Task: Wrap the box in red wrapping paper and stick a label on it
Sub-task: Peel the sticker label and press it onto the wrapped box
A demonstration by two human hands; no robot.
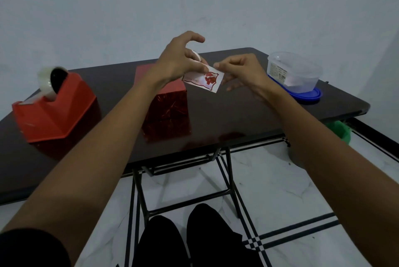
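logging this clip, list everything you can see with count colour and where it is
wrapped box: one, shiny red, table middle
label: one, white with red picture, held above the table by both hands
tape dispenser: one, red with a white roll, table left
plastic container: one, clear, table right, on a blue lid
table: one, dark brown, black folding legs
green object: one, on the floor beyond the table's right end, unclear what
left hand: pinching the label's left edge
right hand: pinching its top right corner

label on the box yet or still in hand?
In hand. Both hands, left hand and right hand, pinch the label in the air beside the wrapped box.
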